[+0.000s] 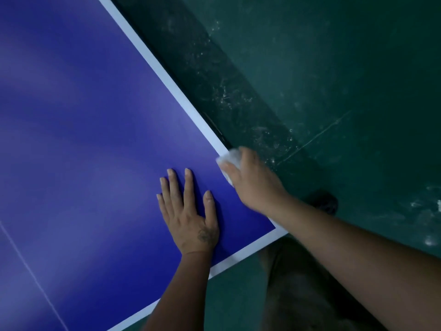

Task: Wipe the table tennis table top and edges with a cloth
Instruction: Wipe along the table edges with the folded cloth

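Blue table [83,115], one white cloth [230,157], two hands, left [188,211] flat, right [250,182] gripping

A dark green floor [346,68] is lying under dim light, showing pale scuffs [229,96] and one thin, long scratch [317,137].

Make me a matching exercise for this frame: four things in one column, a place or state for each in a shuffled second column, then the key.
Column A
1. left hand
2. right hand
3. cloth
4. floor

Column B
a. white, bunched at the edge of the table top
b. dark green, scuffed with pale marks
c. flat on the blue surface, fingers spread
d. curled round the cloth near the corner

Pairs: 1-c, 2-d, 3-a, 4-b
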### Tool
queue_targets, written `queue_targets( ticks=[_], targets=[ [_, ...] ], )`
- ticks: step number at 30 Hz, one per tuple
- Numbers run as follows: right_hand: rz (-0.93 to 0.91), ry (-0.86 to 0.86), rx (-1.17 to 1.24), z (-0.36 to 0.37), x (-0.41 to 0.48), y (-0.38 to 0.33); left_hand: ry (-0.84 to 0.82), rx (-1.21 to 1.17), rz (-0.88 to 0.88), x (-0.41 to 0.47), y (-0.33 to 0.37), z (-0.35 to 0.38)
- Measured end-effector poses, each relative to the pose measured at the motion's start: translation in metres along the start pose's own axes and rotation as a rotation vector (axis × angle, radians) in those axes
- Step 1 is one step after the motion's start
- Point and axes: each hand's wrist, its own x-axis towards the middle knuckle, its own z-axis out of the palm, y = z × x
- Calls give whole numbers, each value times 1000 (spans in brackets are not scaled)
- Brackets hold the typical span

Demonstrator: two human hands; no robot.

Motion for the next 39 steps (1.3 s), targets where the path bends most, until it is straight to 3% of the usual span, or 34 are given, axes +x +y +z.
queue_targets(
  ticks=[5,14,20,24,28,32,35,39],
  targets=[
    [-15,54,112,-1,59,-53,0,5,-2,-1,1,-1],
    [75,-104,53,-5,-53,43,-10,-17,-12,-2,-1,-3],
    [-33,-33,30,-6,37,-21,-16,-22,-8,-1,-3,0],
    [-76,-86,86,-13,117,-90,-14,-26,-9,-2,-8,3],
    [-68,-36,51,-16,72,-78,-29,-34,-30,-3,-6,2],
    [40,-126,31,-21,18,-42,-44,-47,-40,-3,-5,1],
    [80,-113,-1,-16,35,-49,-39,-41,-34,-3,-6,2],
    [-29,-42,10,-15,99,-91,-46,-45,-40,-4,-6,2]
  ],
)
